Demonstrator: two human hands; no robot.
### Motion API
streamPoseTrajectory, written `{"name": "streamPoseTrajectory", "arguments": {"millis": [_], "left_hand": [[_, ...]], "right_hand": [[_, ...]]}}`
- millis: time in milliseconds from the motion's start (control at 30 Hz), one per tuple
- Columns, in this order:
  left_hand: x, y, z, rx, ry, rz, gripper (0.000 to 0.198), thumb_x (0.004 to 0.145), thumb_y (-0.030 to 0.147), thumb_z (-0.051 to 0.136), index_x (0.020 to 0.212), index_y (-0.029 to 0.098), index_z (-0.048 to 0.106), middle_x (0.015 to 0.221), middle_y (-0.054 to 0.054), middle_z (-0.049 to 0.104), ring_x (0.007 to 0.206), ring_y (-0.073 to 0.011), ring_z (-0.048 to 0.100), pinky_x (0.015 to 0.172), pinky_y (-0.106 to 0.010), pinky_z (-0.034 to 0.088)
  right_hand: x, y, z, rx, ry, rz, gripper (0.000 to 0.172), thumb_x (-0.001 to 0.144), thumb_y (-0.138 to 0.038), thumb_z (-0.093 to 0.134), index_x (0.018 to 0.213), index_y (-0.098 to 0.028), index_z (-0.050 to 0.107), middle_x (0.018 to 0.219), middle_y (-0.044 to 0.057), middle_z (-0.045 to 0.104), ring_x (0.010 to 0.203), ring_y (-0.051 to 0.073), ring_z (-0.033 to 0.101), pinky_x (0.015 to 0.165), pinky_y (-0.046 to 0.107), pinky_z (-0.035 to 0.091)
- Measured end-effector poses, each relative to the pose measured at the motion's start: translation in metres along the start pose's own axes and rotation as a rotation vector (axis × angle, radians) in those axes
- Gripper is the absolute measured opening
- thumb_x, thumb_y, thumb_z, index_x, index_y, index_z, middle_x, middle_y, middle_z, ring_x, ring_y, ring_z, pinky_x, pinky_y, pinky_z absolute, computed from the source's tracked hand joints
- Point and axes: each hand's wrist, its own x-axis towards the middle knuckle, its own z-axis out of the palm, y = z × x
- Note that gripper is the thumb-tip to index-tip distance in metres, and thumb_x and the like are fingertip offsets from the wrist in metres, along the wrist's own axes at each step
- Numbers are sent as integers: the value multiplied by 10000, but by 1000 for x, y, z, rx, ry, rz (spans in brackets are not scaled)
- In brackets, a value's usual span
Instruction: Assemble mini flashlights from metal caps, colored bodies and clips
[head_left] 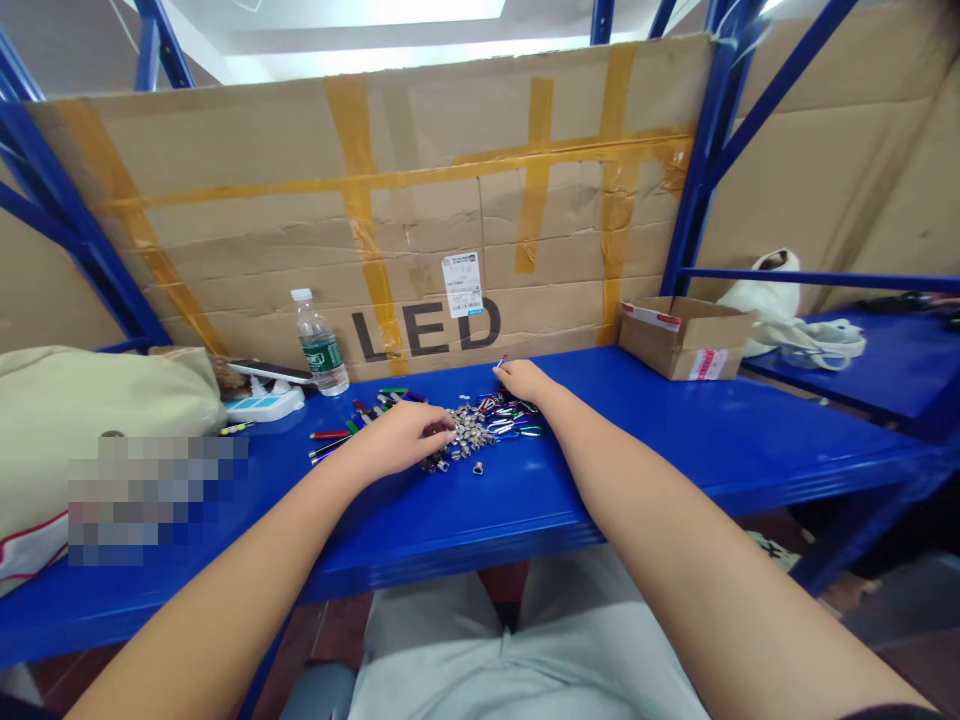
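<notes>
My left hand point(409, 437) reaches into the left side of a pile of small silver metal fittings point(471, 430). Its fingers are curved, with a gap between thumb and forefinger, and nothing held shows there. At the far side of the coloured carabiners point(517, 418), my right hand point(525, 381) is closed in a pinch on a small purplish carabiner point(503, 361), only partly visible. Several coloured metal tubes point(330, 435) lie beyond and left of my left hand, some hidden by it. One loose fitting point(478, 467) lies in front of the pile.
A water bottle point(321, 345) stands at the back left, beside a white power strip point(266, 403) with a phone over it. A pale bag point(105, 410) fills the left side of the blue table point(480, 520). An open cardboard box point(682, 340) sits at the back right. Cardboard point(420, 230) walls the rear.
</notes>
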Motion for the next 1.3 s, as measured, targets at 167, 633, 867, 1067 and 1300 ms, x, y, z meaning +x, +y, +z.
{"name": "streamPoseTrajectory", "arguments": {"millis": [167, 633, 867, 1067, 1300], "left_hand": [[-4, -9, 1, 18, 64, -15, 257, 866, 325, 470, 974, 206, 671, 948, -29, 707, 851, -176, 632, 744, -261, 447], [-5, -9, 2, 10, 254, -6, 232, 885, 321, 451, 879, 203, 650, 894, -14, 686, 818, -165, 603, 737, -276, 442], [-1, -17, 10, -183, 422, -187, 339, 830, 369, 540, 1096, 162, 506, 1122, -98, 616, 923, -192, 612, 801, -334, 484], [2, -23, 16, -416, 409, -155, 433, 821, 419, 561, 1159, 167, 464, 1083, -98, 655, 959, -217, 630, 815, -349, 488], [4, -26, 17, -380, 352, -122, 268, 857, 334, 491, 1064, 172, 544, 850, -38, 676, 764, -180, 636, 709, -310, 477]], "right_hand": [[-2, 6, -6, -29, 83, 104, 264, 851, -235, 515, 1049, -167, 676, 1118, 118, 667, 1057, 223, 597, 883, 276, 417], [-8, -12, -20, 97, 236, 79, 223, 861, -321, 541, 969, -163, 656, 1033, 92, 681, 948, 186, 619, 808, 277, 456], [-38, -86, -30, 596, 287, -382, 315, 846, -197, 500, 1147, -161, 584, 1040, 75, 670, 840, 139, 615, 769, 278, 479], [-60, -116, -32, 836, 151, -441, 136, 796, -204, 526, 900, -163, 604, 846, 27, 672, 731, 132, 605, 673, 274, 477], [-50, -110, -26, 872, 205, -273, 130, 792, -306, 545, 772, -186, 497, 699, 0, 590, 672, 147, 568, 643, 308, 470]]}}
